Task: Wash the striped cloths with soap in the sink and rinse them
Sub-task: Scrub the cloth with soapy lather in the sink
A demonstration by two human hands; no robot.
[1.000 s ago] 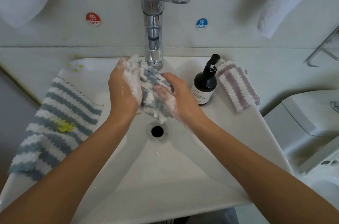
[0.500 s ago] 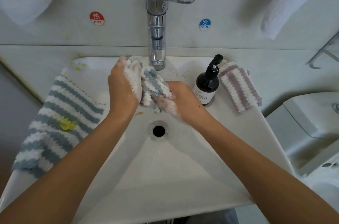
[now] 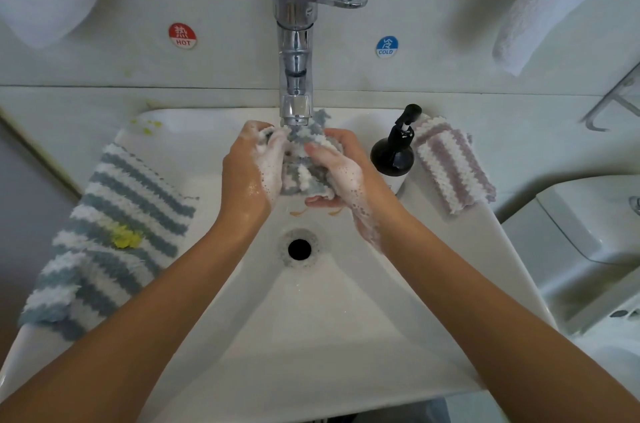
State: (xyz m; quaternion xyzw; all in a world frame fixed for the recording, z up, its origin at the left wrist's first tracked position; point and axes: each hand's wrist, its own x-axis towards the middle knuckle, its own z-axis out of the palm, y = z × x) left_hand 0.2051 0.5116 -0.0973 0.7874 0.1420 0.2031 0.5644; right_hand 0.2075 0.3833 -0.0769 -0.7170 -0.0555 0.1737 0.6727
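Gripping a bunched blue-grey and white striped cloth [image 3: 303, 164] from both sides, the left hand [image 3: 251, 168] and right hand [image 3: 337, 171] hold it over the white sink [image 3: 311, 318], just under the spout of the chrome tap [image 3: 296, 51]. Both hands' fingers curl round the wad, foam coating them; the cloth sits between the palms, one corner poking up behind the spout. On the left rim lies a blue striped cloth [image 3: 114, 232] with a yellow stain [image 3: 126, 239]. At far right stand a black soap pump bottle [image 3: 394, 152] and, just beside it, a pink striped cloth [image 3: 450, 162]. The drain [image 3: 299, 248] lies nearer than the hands.
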